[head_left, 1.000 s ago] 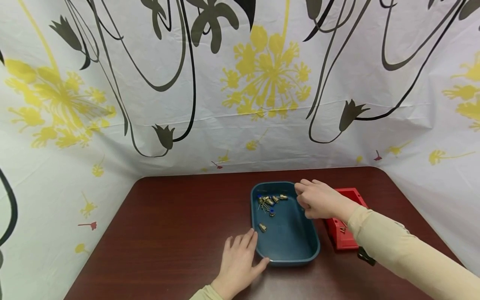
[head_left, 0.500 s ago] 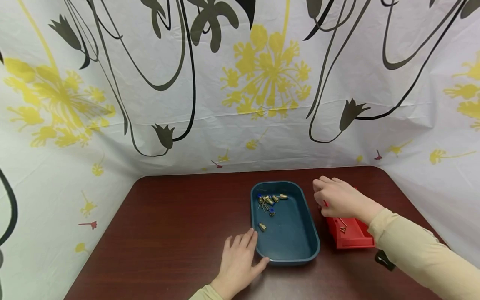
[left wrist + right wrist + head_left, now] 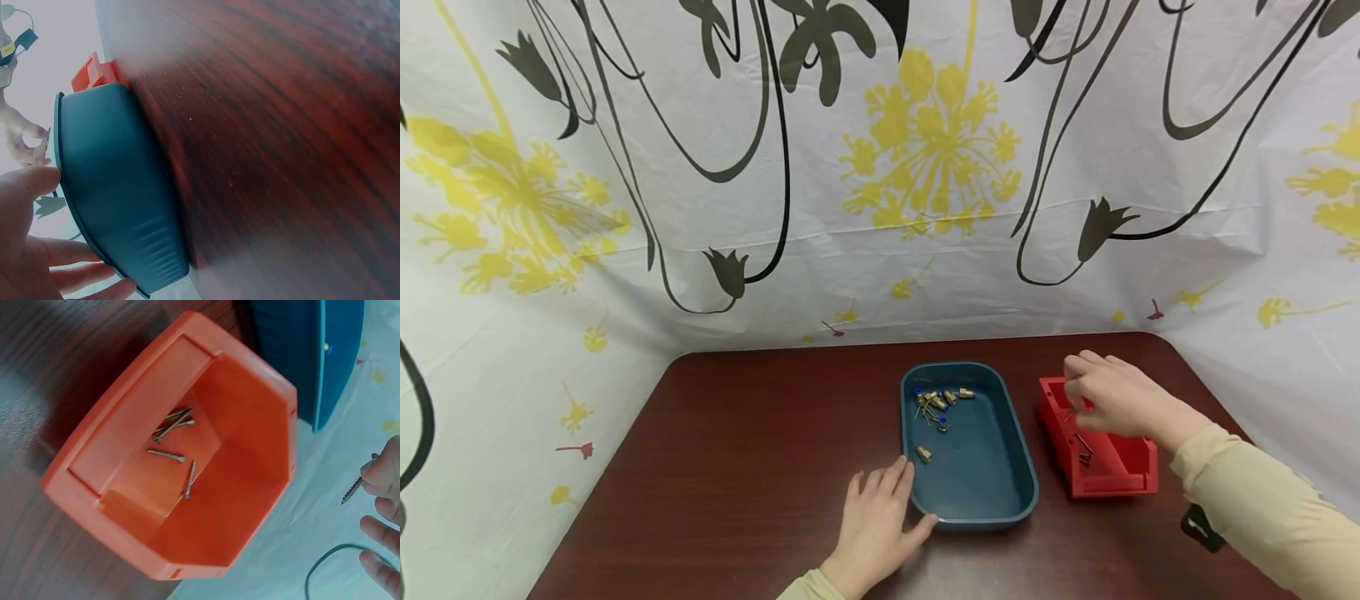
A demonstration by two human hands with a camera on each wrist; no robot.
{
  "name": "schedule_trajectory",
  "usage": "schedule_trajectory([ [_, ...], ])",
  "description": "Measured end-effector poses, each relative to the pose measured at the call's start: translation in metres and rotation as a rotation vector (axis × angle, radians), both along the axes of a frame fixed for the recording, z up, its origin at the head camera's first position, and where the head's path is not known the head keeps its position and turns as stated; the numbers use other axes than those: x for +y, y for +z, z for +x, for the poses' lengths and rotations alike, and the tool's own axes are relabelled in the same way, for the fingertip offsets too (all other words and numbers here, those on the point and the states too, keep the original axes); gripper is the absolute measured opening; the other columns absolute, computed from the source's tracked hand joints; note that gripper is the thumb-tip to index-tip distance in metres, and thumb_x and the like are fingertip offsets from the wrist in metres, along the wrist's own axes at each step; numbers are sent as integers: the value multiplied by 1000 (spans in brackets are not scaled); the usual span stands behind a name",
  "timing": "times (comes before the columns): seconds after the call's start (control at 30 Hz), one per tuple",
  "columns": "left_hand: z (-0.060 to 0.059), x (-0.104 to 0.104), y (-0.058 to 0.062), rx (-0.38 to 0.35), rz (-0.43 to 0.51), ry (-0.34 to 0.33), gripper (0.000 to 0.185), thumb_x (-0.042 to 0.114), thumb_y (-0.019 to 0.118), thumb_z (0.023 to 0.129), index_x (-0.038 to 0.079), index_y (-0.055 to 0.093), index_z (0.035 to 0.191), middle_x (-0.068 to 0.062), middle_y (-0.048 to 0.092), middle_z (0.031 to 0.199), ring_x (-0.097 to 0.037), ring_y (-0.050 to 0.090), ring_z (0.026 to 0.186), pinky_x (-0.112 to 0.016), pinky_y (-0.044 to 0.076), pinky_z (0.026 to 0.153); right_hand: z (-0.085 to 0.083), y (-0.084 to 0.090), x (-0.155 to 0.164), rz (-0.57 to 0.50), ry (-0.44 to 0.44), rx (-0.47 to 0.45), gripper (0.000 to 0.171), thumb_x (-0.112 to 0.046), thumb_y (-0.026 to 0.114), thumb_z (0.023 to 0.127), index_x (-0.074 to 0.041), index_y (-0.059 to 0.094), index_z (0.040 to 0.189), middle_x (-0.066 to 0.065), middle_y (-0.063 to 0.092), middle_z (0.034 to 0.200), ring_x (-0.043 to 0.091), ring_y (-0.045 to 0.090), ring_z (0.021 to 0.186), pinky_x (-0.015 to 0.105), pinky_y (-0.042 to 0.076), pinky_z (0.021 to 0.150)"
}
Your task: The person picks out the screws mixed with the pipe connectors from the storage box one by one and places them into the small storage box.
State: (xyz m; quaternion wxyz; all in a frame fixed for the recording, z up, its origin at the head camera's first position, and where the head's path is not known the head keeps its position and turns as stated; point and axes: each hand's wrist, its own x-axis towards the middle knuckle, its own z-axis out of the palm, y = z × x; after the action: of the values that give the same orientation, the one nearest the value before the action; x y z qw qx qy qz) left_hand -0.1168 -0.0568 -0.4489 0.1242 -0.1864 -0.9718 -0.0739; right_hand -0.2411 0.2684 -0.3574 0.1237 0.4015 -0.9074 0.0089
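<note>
Above the red box (image 3: 1101, 454) near the table's (image 3: 737, 467) right edge, the right hand (image 3: 1116, 400) pinched a screw (image 3: 352, 491) between curled fingertips, with several more screws (image 3: 174, 447) lying inside the box. Meanwhile the left hand (image 3: 876, 525) rested flat, fingers relaxed, against the near left corner of the blue tray (image 3: 992, 492), which held what appeared to be small brass parts (image 3: 938, 402) toward its far end.

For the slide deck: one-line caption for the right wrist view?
Right hand pinches a threaded metal screw above an open red plastic bin holding several more screws.
</note>
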Motion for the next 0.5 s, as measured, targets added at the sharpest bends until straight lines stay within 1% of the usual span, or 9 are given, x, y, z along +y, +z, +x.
schedule_trajectory([
  [0.2,0,-1,-1,24,-1,-7,65,55,54,78,8,54,122,-5,50,123,-21,50,99,-51,33,81,-3,-5,11,15,-23,-31,33,-16,74,58,-29,44,53,-10,38,73,12,38,72,26,32,52],
  [0.33,1,-1,-1,23,1,-5,64,54,54,78,8,53,123,-5,49,123,-21,49,99,-51,33,82,-5,-9,15,16,-28,-46,32,-15,73,59,-28,44,54,-9,37,72,13,37,71,26,31,52],
  [0.5,0,0,-1,15,0,-2,65,55,53,78,8,53,123,-5,49,124,-21,49,100,-51,33,82,-6,-14,19,18,-27,-39,30,-15,71,60,-27,44,54,-8,35,71,13,36,70,26,29,51],
])
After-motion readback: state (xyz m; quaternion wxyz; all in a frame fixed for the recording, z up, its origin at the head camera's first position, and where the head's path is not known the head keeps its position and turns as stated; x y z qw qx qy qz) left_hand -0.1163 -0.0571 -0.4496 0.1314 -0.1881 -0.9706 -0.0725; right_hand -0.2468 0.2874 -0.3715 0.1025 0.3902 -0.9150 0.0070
